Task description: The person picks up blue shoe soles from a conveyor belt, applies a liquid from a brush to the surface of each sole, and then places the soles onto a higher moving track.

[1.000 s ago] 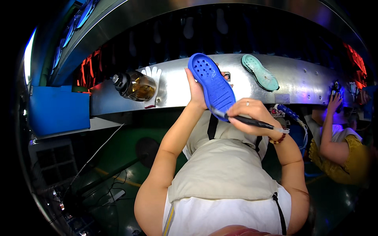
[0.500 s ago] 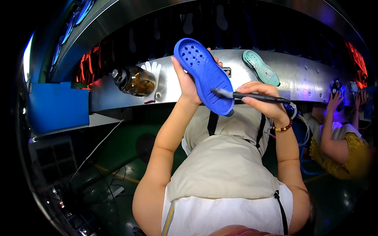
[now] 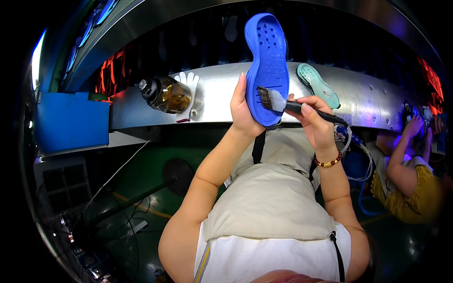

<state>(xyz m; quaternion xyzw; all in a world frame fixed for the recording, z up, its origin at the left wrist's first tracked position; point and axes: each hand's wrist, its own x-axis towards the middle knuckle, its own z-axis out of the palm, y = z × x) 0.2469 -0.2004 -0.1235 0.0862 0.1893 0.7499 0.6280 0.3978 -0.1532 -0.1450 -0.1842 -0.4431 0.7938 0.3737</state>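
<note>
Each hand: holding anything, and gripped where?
Left hand grips the blue shoe sole at its lower end. Right hand holds the brush by its dark handle.

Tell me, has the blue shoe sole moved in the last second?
Yes. The blue shoe sole has swung upright and risen, its toe now above the metal ledge.

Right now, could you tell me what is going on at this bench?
A person holds a blue shoe sole upright in the left hand and presses a small brush, held in the right hand, against its lower part. A teal sole and a bottle lie on the metal ledge behind.
</note>
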